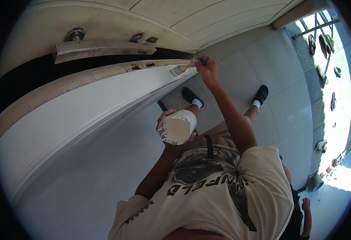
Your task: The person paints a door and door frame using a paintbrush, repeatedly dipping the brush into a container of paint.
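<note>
Head view: right hand (208, 72) grips the light, stiff brush (183, 68) by its handle at the door (83, 120) edge; left hand (171, 138) holds the messy, slippery cup (178, 127) around its side.

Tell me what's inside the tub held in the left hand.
The paint tub holds smooth cream-white paint, with smears around its rim. The left hand covers its underside, and the depth cannot be seen.

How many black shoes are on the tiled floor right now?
2: one shoe left of the raised right hand's arm, the other shoe to its right. Sandals outside not counted.
</note>
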### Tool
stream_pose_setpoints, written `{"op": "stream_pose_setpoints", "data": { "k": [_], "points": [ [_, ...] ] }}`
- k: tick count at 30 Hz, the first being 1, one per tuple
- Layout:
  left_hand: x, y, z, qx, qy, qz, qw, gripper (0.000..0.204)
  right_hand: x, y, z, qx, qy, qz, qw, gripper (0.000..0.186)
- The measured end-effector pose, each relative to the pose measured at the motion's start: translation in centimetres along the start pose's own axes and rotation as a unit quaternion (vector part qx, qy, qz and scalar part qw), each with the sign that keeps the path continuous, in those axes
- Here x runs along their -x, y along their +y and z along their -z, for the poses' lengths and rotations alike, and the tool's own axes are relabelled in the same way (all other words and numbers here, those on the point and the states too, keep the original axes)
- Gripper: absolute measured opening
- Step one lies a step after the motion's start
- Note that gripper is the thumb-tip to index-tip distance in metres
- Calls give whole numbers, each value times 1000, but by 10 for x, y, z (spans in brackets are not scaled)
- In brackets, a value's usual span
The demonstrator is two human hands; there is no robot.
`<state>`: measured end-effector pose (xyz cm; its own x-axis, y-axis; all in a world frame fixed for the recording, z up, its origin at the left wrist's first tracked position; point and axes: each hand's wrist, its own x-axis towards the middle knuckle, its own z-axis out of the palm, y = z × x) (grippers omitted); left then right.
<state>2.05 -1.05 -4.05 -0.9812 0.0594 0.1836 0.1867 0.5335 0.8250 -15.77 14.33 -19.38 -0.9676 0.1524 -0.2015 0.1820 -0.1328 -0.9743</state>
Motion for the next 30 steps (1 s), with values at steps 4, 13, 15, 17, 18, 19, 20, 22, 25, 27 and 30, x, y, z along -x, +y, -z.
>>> {"op": "stream_pose_setpoints", "data": {
  "k": [4,13,15,17,18,19,20,22,25,27,30],
  "points": [
    [-2,2,-2,-27,-22,4,999,107,-8,34,16,-322,-36,-141,935,14],
    [-4,6,-12,15,-21,0,1000,109,-30,173,41,138,101,-135,976,18],
    [-1,4,-12,14,-17,2,1000,108,-24,149,27,165,101,-110,975,19],
    [8,1,-3,-27,-8,17,999,108,-6,75,-7,87,20,-55,995,28],
    [7,1,-3,-27,-6,17,999,108,1,39,-7,87,18,-54,995,28],
    [5,2,-4,-31,2,1,1000,107,8,4,-5,16,-4,-41,999,26],
    [2,2,-6,-31,7,-16,999,107,10,-14,1,-54,-21,-27,998,24],
    [1,5,-5,-27,-4,7,1000,107,7,-17,6,-221,-13,-83,972,22],
    [1,3,-6,-26,-10,15,1000,107,-7,22,8,-380,-23,-164,910,17],
    [0,3,-8,-27,-7,-2,1000,107,-14,89,16,-376,-39,-191,906,16],
    [-4,6,-9,3,8,-7,1000,106,-20,167,36,-259,10,-278,925,18]
  ]
}}
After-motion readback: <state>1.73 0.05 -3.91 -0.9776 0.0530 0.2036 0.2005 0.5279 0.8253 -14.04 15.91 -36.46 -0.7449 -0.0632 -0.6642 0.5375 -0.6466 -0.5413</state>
